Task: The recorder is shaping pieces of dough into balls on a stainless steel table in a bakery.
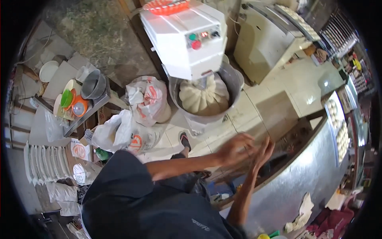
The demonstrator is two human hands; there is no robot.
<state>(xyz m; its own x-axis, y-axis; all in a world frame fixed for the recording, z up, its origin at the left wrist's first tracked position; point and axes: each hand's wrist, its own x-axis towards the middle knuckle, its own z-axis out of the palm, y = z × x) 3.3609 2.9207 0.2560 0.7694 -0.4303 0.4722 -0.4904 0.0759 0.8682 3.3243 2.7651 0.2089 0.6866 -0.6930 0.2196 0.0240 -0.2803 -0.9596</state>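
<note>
My left hand (235, 150) and my right hand (262, 153) are raised close together in front of me, over the gap between the mixer and the metal table. Both look slightly blurred. The left one reaches across with its fingers loosely spread; the right points upward, fingers stretched, palm toward the left. Neither shows anything held, and whether they touch I cannot tell. Beyond them stands a white dough mixer (187, 38) with a grey bowl (235, 85). A large, folded mass of pale dough (205, 97) fills much of that bowl, under the mixer head.
The metal table (286, 179) curves along my right, bearing a tray of dough balls (341, 135) and a crumpled cloth (301, 213). White sacks (147, 99) stand left of the mixer. Basins (94, 84) crowd a side table at left. A pale cabinet (262, 44) stands behind.
</note>
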